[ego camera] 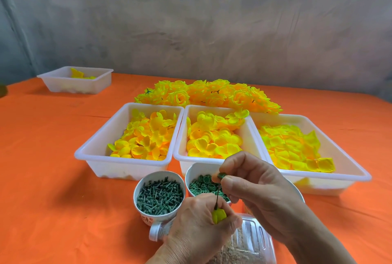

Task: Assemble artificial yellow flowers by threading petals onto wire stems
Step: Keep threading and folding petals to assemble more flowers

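Far left corner of the table (53, 179): a lone tray (63, 84) with a few yellow scraps. Along the middle, three trays of loose petals (146, 138) sit side by side, finished flowers (207, 94) heaped behind them toward the far edge. At the near edge, a cup of dark green pegs (159, 197), then a cup of green discs (201, 185), touching or nearly so. Over these we have both hands. Our left hand (197, 227) is curled shut around a small yellow bud (219, 215), pinched between thumb and forefinger, with the stem (217, 196) rising out of it, long axis near upright and leaning slightly right. Our right hand (252, 189) is just above and right, thumb and forefinger closed on a small green piece (221, 175) at the stem's top end; whether it is already on the wire we cannot tell. So the piece lies directly above the bud, in line with the stem, and we judge the next move is a slide down it toward the left fingers. A clear container (252, 242) lies under the right wrist.
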The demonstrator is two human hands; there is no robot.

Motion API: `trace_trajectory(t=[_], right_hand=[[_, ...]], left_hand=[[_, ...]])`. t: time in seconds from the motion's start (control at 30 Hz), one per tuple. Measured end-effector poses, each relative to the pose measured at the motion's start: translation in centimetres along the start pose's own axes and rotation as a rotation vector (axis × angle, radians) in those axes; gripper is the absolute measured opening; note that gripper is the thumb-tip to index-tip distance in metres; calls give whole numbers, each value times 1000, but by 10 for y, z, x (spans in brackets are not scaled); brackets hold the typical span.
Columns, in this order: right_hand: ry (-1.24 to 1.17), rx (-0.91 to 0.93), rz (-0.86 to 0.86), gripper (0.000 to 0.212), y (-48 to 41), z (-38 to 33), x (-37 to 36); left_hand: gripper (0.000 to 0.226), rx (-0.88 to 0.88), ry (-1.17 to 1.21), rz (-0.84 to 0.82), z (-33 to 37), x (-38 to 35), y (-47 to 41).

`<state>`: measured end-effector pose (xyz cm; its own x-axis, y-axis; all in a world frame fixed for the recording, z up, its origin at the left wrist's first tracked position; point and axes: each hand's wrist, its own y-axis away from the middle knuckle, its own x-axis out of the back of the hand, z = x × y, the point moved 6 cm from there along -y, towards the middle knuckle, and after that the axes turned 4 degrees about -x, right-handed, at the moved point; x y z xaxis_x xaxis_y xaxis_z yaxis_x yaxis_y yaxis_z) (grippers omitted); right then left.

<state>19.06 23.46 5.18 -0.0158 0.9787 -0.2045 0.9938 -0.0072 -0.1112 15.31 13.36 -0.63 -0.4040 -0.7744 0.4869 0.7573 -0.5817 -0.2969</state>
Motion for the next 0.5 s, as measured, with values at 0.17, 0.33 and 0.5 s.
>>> trace_trajectory(t=[0.17, 0.33, 0.5], right_hand=[[101, -16, 8, 23, 2, -1, -4], [145, -37, 20, 23, 2, -3, -6], [190, -43, 13, 22, 2, -6, -9]], left_hand=[[25, 2, -36, -20, 0, -1, 0], [22, 13, -69, -34, 0, -1, 0], [22, -7, -81, -32, 0, -2, -1]])
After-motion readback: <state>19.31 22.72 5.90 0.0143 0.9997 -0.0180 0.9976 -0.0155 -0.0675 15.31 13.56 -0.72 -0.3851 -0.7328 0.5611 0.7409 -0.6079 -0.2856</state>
